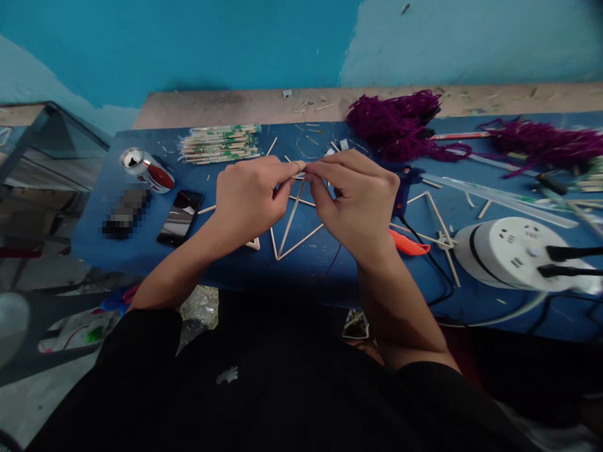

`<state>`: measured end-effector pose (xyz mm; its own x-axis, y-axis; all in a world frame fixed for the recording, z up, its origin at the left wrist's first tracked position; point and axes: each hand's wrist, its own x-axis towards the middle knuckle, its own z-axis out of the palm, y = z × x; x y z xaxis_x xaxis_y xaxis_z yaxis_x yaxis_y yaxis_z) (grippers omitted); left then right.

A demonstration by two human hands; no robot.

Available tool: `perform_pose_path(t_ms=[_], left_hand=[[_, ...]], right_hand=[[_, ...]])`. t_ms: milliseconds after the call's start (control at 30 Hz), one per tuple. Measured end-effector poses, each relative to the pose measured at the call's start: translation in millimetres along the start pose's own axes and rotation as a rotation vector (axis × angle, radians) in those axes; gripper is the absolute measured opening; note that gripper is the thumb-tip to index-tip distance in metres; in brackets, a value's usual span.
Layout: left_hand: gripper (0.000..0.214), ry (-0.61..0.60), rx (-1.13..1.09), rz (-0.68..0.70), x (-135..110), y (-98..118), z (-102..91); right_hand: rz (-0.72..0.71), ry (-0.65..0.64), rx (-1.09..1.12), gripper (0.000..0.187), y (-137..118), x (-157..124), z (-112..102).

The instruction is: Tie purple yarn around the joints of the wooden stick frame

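Observation:
My left hand [249, 198] and my right hand [353, 198] meet above the blue table [113, 238]. Both pinch the top joint of a frame of thin wooden sticks [294, 220], whose legs spread down into a triangle shape on the table. The fingertips of both hands are pressed together around the stick ends at the joint. A thin purple thread [334, 258] trails below the right hand.
A bundle of wrapped sticks [220, 143], a drink can [147, 169] and a phone [179, 217] lie at the left. Purple yarn [400, 125], a blue glue gun with orange trigger [409, 243], another stick frame [436, 223] and a white power strip [511, 251] sit at the right.

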<state>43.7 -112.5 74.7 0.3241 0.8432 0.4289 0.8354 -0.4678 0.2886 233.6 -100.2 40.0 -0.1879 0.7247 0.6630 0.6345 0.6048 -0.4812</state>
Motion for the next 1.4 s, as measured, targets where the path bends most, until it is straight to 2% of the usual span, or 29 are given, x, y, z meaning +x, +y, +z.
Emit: perform_pose_path(t_ms=[200,467,667,833,1000,1167,1300,1400], left_hand=[[0.029,-0.007,0.01,-0.011,0.3,2.7,1.4],[0.028,0.009,-0.029,-0.009,0.3,3.7,1.5],[0.025,0.048,-0.052,-0.021,0.1,1.8,2.5],[0.024,0.113,-0.072,0.0,-2.3,0.1,2.3],[0.024,0.116,-0.07,0.033,-4.0,2.9,0.7],[0.022,0.124,-0.07,0.035,-5.7,4.1,3.1],[0.021,0.141,-0.087,0.044,-6.0,3.8,5.9],[0.021,0.158,-0.095,0.063,-3.9,3.2,9.1]], right_hand=[[0.095,0.016,0.016,0.026,10.4,-1.2,2.4],[0.235,0.114,0.094,0.025,27.0,-15.0,-1.3],[0.196,0.042,0.151,0.022,22.8,-19.2,0.3],[0.182,0.032,0.186,0.02,17.8,-17.3,4.1],[0.219,0.03,0.13,0.021,13.6,-29.9,-10.7],[0.237,-0.062,0.03,0.016,14.8,-57.3,-30.5],[0.269,-0.188,-0.009,0.018,25.8,-77.1,-32.9],[0.294,-0.263,-0.017,0.021,35.1,-79.9,-33.5]])
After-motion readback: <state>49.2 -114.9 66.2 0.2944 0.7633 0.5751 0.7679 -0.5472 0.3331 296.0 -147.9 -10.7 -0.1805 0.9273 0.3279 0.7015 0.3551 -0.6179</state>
